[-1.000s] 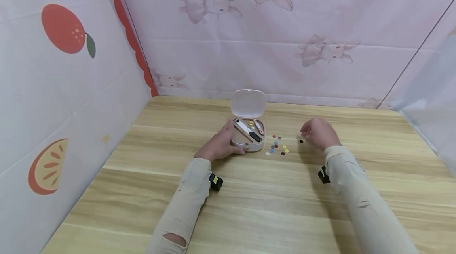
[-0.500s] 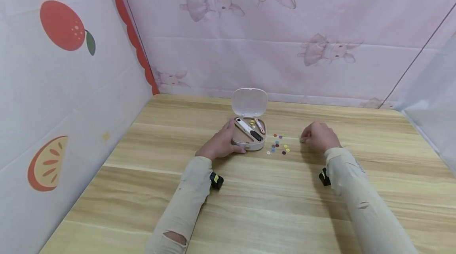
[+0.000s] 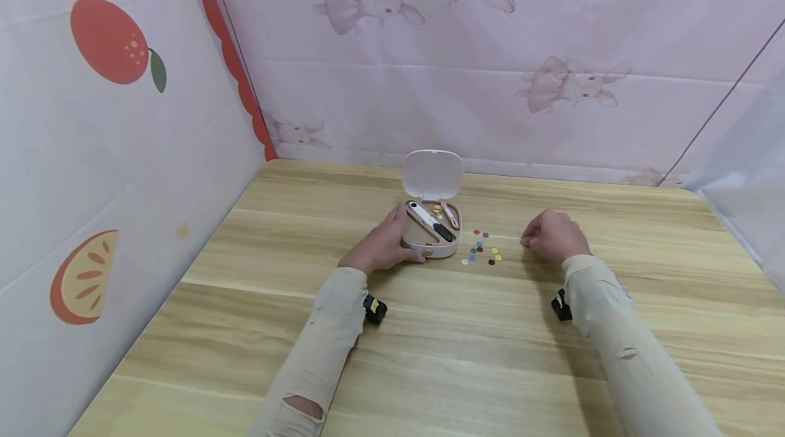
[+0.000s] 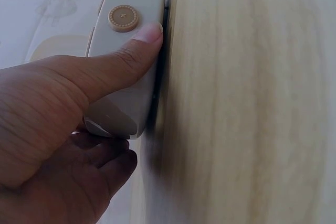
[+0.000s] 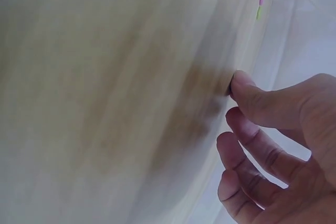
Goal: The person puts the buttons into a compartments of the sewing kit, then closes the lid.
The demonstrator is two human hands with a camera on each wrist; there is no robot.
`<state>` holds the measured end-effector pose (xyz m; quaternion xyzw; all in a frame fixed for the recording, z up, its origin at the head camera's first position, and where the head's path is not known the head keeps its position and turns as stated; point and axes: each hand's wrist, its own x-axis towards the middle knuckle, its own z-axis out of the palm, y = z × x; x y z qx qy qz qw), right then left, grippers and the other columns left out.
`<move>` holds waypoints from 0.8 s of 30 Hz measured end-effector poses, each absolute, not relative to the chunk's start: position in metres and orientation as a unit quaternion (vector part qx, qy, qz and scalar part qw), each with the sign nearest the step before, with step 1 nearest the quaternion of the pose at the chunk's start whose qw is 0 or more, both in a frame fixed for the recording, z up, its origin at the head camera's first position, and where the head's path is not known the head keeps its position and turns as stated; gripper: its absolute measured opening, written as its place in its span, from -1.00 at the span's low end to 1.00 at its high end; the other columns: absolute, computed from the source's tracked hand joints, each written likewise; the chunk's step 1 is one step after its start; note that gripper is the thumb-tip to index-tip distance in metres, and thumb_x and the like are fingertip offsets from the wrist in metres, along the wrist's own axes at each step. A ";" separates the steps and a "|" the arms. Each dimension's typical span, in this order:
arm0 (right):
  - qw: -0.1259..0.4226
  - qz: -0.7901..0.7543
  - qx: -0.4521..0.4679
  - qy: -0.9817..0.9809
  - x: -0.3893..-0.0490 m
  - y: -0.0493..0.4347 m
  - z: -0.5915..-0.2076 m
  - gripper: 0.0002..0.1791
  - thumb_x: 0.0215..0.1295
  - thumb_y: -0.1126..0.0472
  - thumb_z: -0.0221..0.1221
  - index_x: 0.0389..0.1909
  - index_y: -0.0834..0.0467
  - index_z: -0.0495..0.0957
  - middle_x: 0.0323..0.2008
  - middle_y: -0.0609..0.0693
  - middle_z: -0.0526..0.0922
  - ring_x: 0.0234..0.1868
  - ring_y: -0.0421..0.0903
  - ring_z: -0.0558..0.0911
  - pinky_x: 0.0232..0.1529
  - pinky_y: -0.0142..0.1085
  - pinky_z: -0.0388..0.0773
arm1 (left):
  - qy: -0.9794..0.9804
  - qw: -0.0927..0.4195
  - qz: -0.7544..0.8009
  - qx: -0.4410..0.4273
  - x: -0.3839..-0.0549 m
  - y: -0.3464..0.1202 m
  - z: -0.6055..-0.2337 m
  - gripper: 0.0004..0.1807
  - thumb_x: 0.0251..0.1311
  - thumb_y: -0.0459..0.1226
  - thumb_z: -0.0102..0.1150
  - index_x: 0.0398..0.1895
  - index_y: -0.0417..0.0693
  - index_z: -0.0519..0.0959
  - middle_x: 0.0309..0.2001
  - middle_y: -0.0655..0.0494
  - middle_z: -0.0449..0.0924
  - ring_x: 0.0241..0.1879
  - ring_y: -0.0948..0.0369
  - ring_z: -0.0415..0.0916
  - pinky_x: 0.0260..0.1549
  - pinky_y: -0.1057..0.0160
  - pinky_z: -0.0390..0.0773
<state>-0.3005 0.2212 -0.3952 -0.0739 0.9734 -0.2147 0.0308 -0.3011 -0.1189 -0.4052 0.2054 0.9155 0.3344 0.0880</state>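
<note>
In the head view a small white case (image 3: 444,251) stands on the table with its lid (image 3: 433,174) raised. Inside lie a long white-and-black tool (image 3: 431,221), a smaller pink-and-white tool (image 3: 450,216) and small gold items (image 3: 437,209). My left hand (image 3: 383,246) grips the case at its left front corner. In the left wrist view, the thumb presses beneath its button-shaped clasp (image 4: 123,18). To the right, my right hand (image 3: 555,236) is low over the table. The right wrist view shows a dark button (image 5: 229,88) at its thumb tip; the index finger is mostly hidden.
Several colourful buttons are scattered between the case and my right hand, among them a white button (image 3: 464,262), a yellow button (image 3: 498,258) and a dark button (image 3: 491,262). The wooden table (image 3: 441,355) meets a rabbit-print backdrop (image 3: 380,110) behind the case.
The black button on the table beside my right hand is now hidden at the fingertips, which have come down over it. My left hand keeps its grip on the case. The view shifts slightly.
</note>
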 end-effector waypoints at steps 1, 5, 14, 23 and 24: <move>0.030 -0.214 -0.073 0.974 -0.301 0.221 -0.395 -0.93 0.23 0.31 0.34 -0.35 0.21 0.79 -0.24 0.19 0.78 -0.25 0.08 0.66 -0.13 0.09 0.57 | 0.916 0.088 0.334 0.205 -0.301 -0.119 -0.405 0.31 0.10 -0.10 0.51 0.64 -0.15 -0.30 0.62 -0.11 -0.17 0.55 0.03 -0.05 0.48 0.08 0.07; 0.023 -0.210 -0.071 0.975 -0.301 0.219 -0.396 -0.93 0.21 0.31 0.34 -0.36 0.20 0.79 -0.23 0.20 0.77 -0.24 0.10 0.66 -0.13 0.12 0.57 | 0.916 0.087 0.332 0.206 -0.301 -0.120 -0.406 0.30 0.11 -0.10 0.51 0.64 -0.16 -0.30 0.63 -0.13 -0.21 0.56 0.02 -0.08 0.48 0.07 0.05; 0.011 -0.201 -0.066 0.977 -0.302 0.217 -0.398 -0.92 0.18 0.31 0.32 -0.38 0.20 0.79 -0.26 0.18 0.78 -0.30 0.08 0.63 -0.21 0.08 0.57 | 0.917 0.089 0.327 0.210 -0.301 -0.120 -0.407 0.32 0.12 -0.09 0.50 0.64 -0.16 -0.33 0.63 -0.14 -0.21 0.57 0.02 -0.11 0.49 0.08 0.04; 0.024 -0.204 -0.065 0.977 -0.301 0.215 -0.396 -0.87 0.11 0.39 0.24 -0.39 0.23 0.77 -0.33 0.14 0.75 -0.38 0.04 0.58 -0.31 -0.03 0.55 | 0.917 0.096 0.330 0.204 -0.299 -0.119 -0.404 0.31 0.14 -0.09 0.48 0.63 -0.19 -0.34 0.62 -0.15 -0.21 0.57 0.02 -0.12 0.49 0.08 0.04; 0.024 -0.204 -0.064 0.977 -0.300 0.215 -0.395 -0.85 0.09 0.40 0.22 -0.39 0.23 0.76 -0.34 0.12 0.75 -0.38 0.04 0.58 -0.31 -0.04 0.55 | 0.917 0.097 0.329 0.203 -0.299 -0.119 -0.404 0.30 0.15 -0.10 0.48 0.63 -0.19 -0.35 0.62 -0.15 -0.21 0.57 0.02 -0.12 0.49 0.09 0.04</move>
